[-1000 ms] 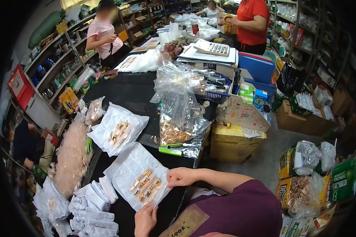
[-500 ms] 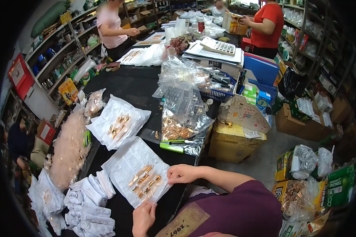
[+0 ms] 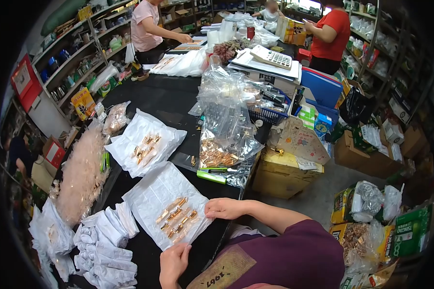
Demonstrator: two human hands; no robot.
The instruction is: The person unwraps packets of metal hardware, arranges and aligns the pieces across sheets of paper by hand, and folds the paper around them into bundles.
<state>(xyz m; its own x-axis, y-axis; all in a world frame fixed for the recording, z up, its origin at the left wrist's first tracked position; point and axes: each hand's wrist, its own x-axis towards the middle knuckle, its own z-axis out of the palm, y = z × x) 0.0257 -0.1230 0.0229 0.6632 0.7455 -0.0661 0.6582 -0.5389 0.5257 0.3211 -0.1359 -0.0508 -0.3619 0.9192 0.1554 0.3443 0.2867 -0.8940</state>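
Note:
A sheet of white tissue paper [image 3: 152, 192] lies on the black table in front of me. Several small gold-coloured metal pieces in clear wrapping [image 3: 178, 219] rest in rows on it. My left hand [image 3: 174, 262] pinches the paper's near corner. At the paper's right corner, my right hand [image 3: 224, 208] has its fingers closed on the edge. Just beyond is a second white paper [image 3: 166, 137] with similar gold pieces [image 3: 146, 149]. Left of my left hand lies a pile of rolled white paper packets [image 3: 108, 255].
Clear plastic bags [image 3: 222, 130] holding gold parts lie along the table's right side, by a green box cutter [image 3: 211, 177] and blue basket [image 3: 270, 115]. Small wrapped pieces form a long heap [image 3: 82, 178] at left. Two co-workers [image 3: 147, 26] [image 3: 329, 33] stand farther back.
The view has shifted slightly. The co-worker in pink now reaches an arm down toward the table. My hands keep hold of the same paper corners, with the gold pieces still on it.

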